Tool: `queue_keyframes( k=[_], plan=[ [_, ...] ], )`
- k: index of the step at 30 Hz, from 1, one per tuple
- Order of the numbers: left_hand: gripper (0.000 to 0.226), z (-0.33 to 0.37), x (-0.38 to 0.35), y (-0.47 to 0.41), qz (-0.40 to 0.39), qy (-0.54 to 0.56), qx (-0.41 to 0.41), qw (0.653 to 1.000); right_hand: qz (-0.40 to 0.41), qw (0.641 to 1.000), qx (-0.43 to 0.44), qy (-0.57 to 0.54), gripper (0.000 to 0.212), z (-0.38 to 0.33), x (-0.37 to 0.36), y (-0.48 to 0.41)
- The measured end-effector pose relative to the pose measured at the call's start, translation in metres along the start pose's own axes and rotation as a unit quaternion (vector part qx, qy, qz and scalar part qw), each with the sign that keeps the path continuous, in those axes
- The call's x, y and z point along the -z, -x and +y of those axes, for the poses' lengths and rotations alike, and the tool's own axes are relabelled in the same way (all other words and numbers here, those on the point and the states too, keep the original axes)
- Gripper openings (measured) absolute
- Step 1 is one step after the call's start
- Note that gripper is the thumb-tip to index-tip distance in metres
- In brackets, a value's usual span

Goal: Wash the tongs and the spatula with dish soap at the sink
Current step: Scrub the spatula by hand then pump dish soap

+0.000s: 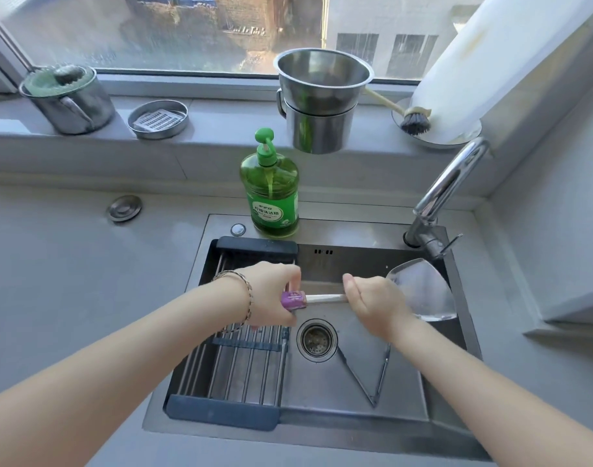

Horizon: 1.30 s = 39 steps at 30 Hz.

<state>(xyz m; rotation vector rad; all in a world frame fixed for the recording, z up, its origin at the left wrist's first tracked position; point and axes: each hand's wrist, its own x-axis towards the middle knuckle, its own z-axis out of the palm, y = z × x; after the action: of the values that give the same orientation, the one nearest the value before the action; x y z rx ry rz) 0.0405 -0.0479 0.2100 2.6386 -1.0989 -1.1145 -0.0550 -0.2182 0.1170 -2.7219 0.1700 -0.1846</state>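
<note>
Over the steel sink (pixel 342 237) I hold a spatula with a translucent blade (pixel 423 291), a pale shaft and a purple handle end (pixel 293 299). My left hand (pixel 271 294) grips the purple end. My right hand (pixel 372 305) is curled round the shaft next to the blade. Metal tongs (pixel 366 375) lie spread in a V on the sink floor, below my right wrist. A green dish soap pump bottle (pixel 271 193) stands on the sink's back ledge.
A roll-up drying rack (pixel 241 365) covers the sink's left part. The drain strainer (pixel 317 340) sits mid-sink. The faucet (pixel 446 193) rises at the back right. Steel pots (pixel 322 106), a lidded pot (pixel 69 99), a dish (pixel 157 119) and a brush (pixel 413 119) stand on the windowsill.
</note>
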Motion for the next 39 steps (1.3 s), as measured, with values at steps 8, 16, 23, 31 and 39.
queue_keyframes(
  k=[8,16,23,31,39],
  plan=[
    [0.021,-0.01,-0.024,-0.002,0.032,0.049,-0.042,0.997,0.096,0.99,0.083,0.067,0.056,-0.01,-0.019,0.008],
    [0.032,-0.015,-0.045,-0.008,0.015,0.002,0.042,0.999,0.107,0.992,0.037,0.063,0.055,-0.021,-0.038,0.02],
    [0.044,-0.029,-0.072,0.0,-0.16,0.248,0.076,0.952,0.125,0.965,0.221,0.066,0.027,0.006,-0.033,0.043],
    [0.044,-0.032,-0.082,0.0,-0.168,0.316,0.088,0.93,-0.02,0.998,-0.038,-0.04,0.094,0.025,-0.006,0.036],
    [0.025,-0.033,-0.086,-0.004,-0.164,0.291,0.109,0.936,-0.038,0.984,-0.138,-0.108,0.11,0.042,-0.003,0.032]
  ],
)
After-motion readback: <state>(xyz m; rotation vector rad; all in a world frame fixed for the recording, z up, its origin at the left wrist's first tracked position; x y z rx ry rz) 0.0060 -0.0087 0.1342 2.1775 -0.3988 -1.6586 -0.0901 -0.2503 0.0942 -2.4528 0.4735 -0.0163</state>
